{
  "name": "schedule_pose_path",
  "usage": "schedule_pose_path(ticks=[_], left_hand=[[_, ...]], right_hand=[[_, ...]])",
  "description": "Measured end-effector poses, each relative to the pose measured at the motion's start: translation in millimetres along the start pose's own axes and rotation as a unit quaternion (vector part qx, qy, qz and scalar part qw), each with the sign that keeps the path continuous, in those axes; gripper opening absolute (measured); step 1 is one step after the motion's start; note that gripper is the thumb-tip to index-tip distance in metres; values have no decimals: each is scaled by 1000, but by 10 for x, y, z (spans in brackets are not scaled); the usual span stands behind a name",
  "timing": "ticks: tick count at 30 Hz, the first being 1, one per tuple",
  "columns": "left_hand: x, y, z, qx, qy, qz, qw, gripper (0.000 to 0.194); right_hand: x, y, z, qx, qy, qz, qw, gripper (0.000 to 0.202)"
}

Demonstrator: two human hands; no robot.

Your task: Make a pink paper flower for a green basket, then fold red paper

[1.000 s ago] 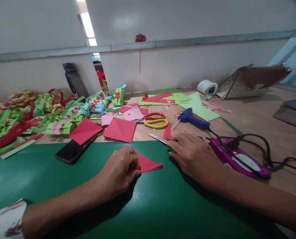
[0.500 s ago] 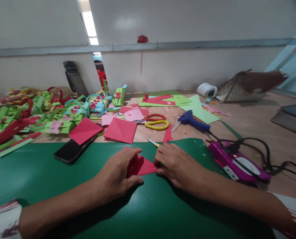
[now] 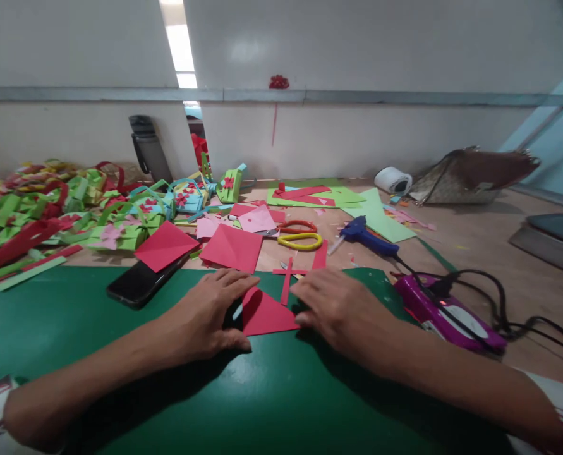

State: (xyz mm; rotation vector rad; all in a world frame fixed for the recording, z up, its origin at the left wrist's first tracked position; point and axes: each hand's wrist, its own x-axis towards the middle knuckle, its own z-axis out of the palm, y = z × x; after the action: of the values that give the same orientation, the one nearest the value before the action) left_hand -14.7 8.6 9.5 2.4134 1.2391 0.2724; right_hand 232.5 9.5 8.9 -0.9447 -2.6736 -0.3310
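A piece of red paper point(image 3: 266, 315) lies on the green mat between my hands, its straight edge toward me. My left hand point(image 3: 210, 313) curves around its left side, thumb and fingers wide apart, with a small pale sliver showing in the gap. At the paper's right corner, the thumb and bent fingers of my right hand point(image 3: 335, 309) close on it. Two thin red paper strips point(image 3: 286, 287) cross just beyond the paper, over a partly hidden blade. Farther off are a red paper square point(image 3: 234, 246) and scissors with a yellow handle point(image 3: 300, 241).
Another red square point(image 3: 166, 245) overlaps a black phone point(image 3: 136, 284). A blue glue gun point(image 3: 369, 235) lies at right, its cord near a purple power strip point(image 3: 452, 316). Small paper baskets point(image 3: 120, 234) pile up at left. A dark bottle point(image 3: 149, 148) stands behind.
My left hand has shifted left and spread from the red paper. The crossed red strips now show beyond the paper. My right hand stays at the corner. The view has shifted slightly.
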Motion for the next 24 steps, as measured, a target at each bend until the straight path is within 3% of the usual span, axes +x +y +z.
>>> schedule_pose_path(ticks=[4, 10, 14, 20, 24], left_hand=[[-29, -163, -81, -22, -7, -4, 1000, 89], [11, -311, -97, -23, -9, 46, 999, 65], [72, -334, -55, 2, 12, 85, 996, 54], [199, -366, 63, 39, 52, 143, 988, 27], [222, -324, 67, 38, 49, 153, 986, 30]], right_hand=[[31, -145, 121, -14, -66, -87, 994, 5], [16, -144, 193, -98, -1, -174, 980, 17], [21, -144, 217, -110, 24, -183, 977, 18], [38, -150, 215, -55, 13, -163, 985, 18], [28, -166, 200, -96, 24, -176, 979, 20]])
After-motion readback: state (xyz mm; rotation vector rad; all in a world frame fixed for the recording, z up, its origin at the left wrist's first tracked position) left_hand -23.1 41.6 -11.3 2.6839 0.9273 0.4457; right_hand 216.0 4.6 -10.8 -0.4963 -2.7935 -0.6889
